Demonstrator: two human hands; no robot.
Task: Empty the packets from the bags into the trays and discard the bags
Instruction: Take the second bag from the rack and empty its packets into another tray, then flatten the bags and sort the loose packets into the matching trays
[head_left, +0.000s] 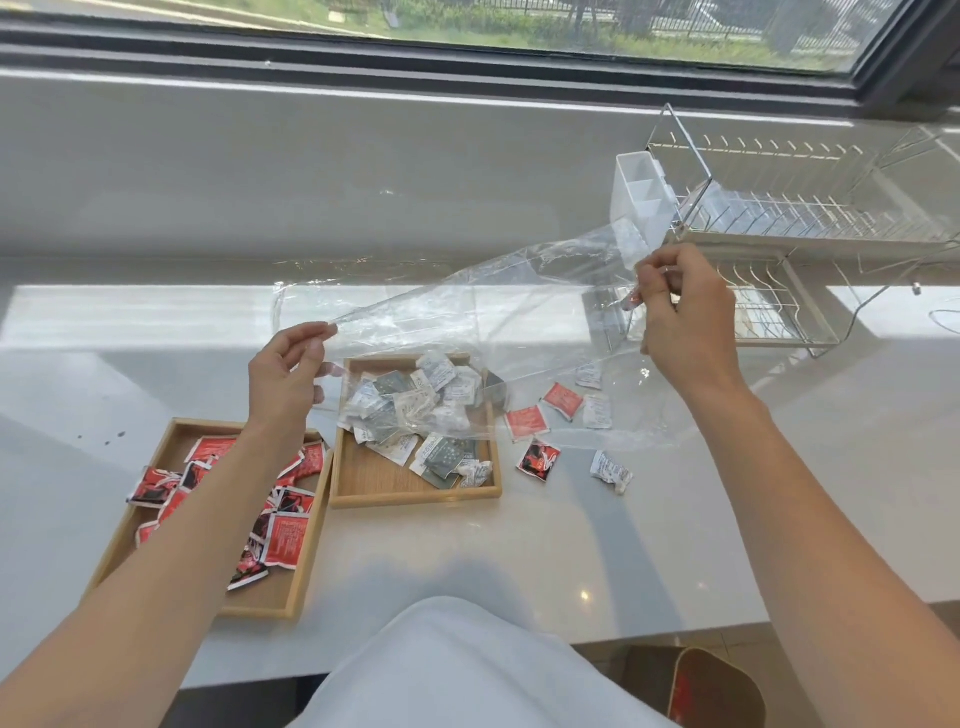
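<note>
Bag, clear plastic, is held stretched in the air above the right tray. One corner is pinched by the left hand, low and near; the other end is pinched by the right hand, higher and farther right. The slope is judged to be meant to slide any remaining contents down toward the tray. The bag appears nearly or wholly empty.

White and grey packets are piled in the right tray. Red packets are heaped in the left tray, partly hidden by the left forearm. Several red and white packets are scattered on the counter right of the trays, outside both.

Print is visible on the packets but is too small to be read. A wire rack stands far right by the window.
</note>
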